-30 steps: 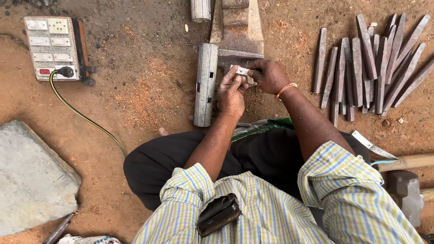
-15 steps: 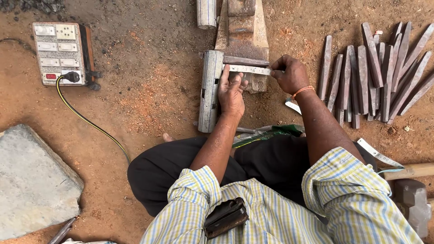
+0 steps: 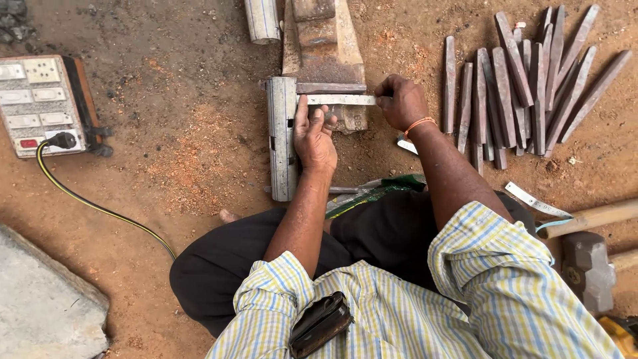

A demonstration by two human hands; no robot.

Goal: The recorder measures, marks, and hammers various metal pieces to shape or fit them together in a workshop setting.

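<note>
Left hand lies flat, fingers spread, pinning a thin metal strip against the upright grey bar. Right hand pinches the strip's far end, wrist bent. Risk: the strip could slide off square if the pinch loosens. Pile of metal rods lies just right of the right hand.

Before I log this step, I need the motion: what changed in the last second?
The hands spread apart: the right hand drew the thin flat metal strip out sideways along the rusty iron block, and the left hand flattened onto it beside the grey upright bar. The pile of dark chisels and the switchboard stayed put.
</note>
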